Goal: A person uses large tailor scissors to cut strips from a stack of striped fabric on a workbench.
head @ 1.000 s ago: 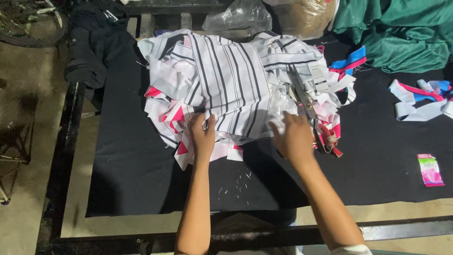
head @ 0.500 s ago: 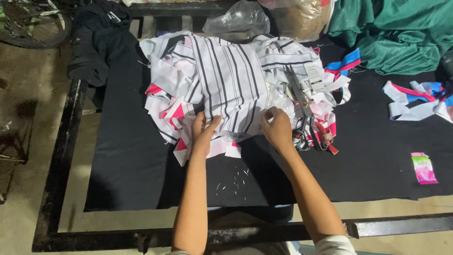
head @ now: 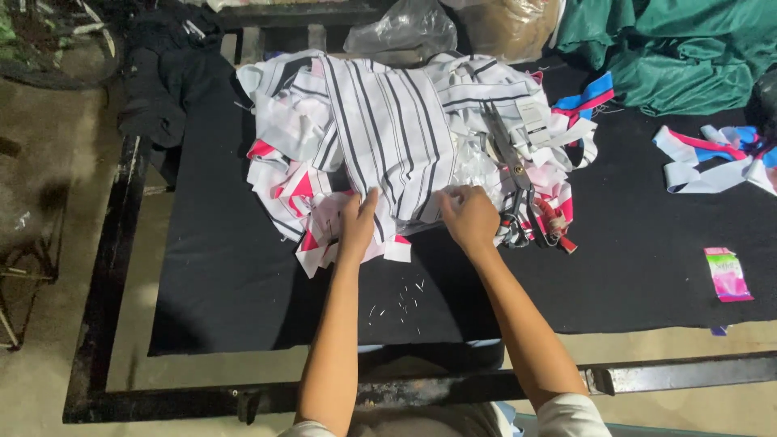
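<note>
- Striped fabric panel = white w/ dark stripes, top of the cut-piece heap, centre-upper frame. I read its long axis as running top-to-bottom of frame, stripes roughly the same way, tilted a bit to the right lower down.
- Panel lies straight up-frame from both hands; its near edge is right at the fingertips.
- Left hand: flat, fingers together and extended, pressing on the panel's lower edge and the pink-white scraps under it. No grasp, just palm-down.
- Right hand: fingers curled, tips bunched on the white cloth at the panel's lower-right corner. Looks like a pinch but I can't tell for sure if cloth is actually between the fingers.
- Both hands about equally near; right is closer to the corner, left to the mid-edge.
- Scissors lie just right of the right hand, blades pointing up-frame, on the heap.
- Black table cover underneath; small white thread bits between the forearms.
- Green cloth upper right, well apart.
</note>
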